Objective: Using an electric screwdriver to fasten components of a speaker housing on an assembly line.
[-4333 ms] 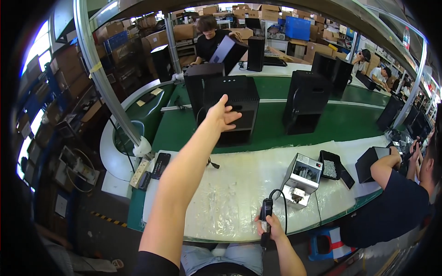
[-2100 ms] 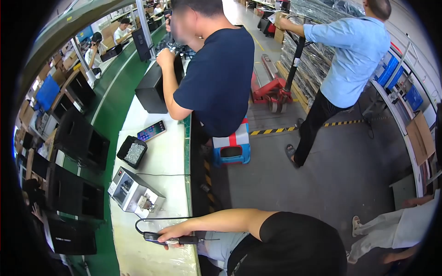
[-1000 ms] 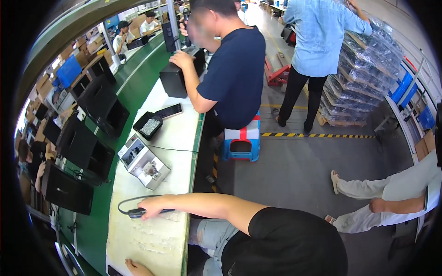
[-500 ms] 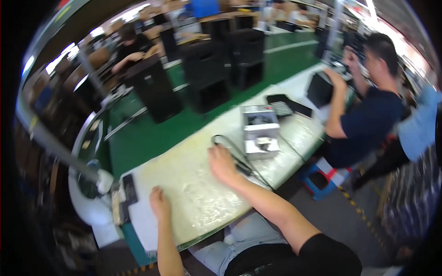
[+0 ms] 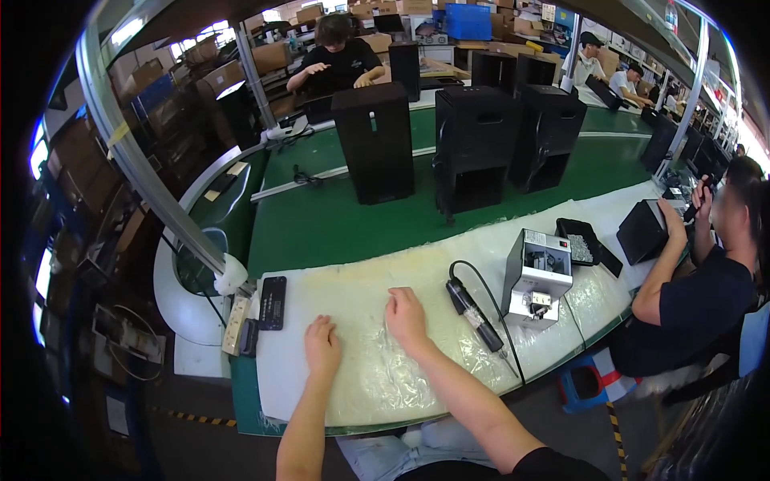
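My left hand (image 5: 322,345) rests on the plastic-covered white mat (image 5: 361,401), its fingers loosely curled and nothing seen in it. To its right, my right hand (image 5: 407,317) also lies over the mat, fingers bent and pressed together, with no object showing. An electric screwdriver (image 5: 475,317) with a black cable lies on the mat right of that hand, its bit pointing toward the near edge. Beyond it stands a grey box-shaped screw feeder (image 5: 539,276). A black tray of small screws (image 5: 584,242) sits behind the feeder.
Black speaker cabinets (image 5: 374,144) stand on the green conveyor (image 5: 321,232) ahead. A black remote-like device (image 5: 273,303) and a power strip (image 5: 235,325) lie at left, by a metal post (image 5: 160,192). At right, a co-worker (image 5: 690,280) handles a black cabinet (image 5: 643,232).
My view has turned to the right. My right hand, beside the screwdriver before, is now farther left of it and closer to my left hand. The screwdriver lies free on the mat.
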The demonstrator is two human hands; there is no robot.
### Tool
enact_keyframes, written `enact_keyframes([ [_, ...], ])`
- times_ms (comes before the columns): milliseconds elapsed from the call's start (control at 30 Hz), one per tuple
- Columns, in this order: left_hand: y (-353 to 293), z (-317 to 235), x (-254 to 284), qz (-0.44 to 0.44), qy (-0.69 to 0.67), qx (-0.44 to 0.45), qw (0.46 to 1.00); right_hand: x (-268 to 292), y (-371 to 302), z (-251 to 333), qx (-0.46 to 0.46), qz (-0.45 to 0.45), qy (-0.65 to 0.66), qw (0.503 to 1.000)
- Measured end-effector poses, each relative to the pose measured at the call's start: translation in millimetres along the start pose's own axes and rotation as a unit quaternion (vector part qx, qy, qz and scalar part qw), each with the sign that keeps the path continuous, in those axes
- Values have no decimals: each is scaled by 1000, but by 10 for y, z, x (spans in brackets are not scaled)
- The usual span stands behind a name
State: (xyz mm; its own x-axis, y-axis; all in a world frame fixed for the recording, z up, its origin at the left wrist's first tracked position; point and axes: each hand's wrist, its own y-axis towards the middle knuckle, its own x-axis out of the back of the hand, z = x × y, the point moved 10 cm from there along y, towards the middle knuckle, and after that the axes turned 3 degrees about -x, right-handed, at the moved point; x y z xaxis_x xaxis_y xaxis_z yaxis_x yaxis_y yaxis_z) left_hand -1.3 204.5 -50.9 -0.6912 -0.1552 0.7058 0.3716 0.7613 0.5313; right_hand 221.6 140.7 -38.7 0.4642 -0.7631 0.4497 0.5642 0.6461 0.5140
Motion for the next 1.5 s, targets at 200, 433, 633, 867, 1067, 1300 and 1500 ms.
enact_keyframes([
  [200,294,-97,-87,52,60,-25,997,-249,43,-140,-70,24,90,993],
  [433,2414,-664,-356,0,79,-143,987,-303,60,-140,-95,68,65,991],
  [633,3847,-1455,-387,-62,153,-219,962,-293,45,-85,-98,80,79,989],
  [867,4265,-1705,-618,-40,271,-199,941,-342,92,-111,-109,80,89,987],
  [1067,3578,-2363,-357,-109,271,-228,929,-195,119,-211,-135,50,110,983],
  [1300,3542,-2661,-578,7,228,-182,956,-284,62,-239,-156,59,128,977],
  [1500,3150,-2501,-376,-28,159,-175,971,-248,39,-119,-65,96,135,984],
])
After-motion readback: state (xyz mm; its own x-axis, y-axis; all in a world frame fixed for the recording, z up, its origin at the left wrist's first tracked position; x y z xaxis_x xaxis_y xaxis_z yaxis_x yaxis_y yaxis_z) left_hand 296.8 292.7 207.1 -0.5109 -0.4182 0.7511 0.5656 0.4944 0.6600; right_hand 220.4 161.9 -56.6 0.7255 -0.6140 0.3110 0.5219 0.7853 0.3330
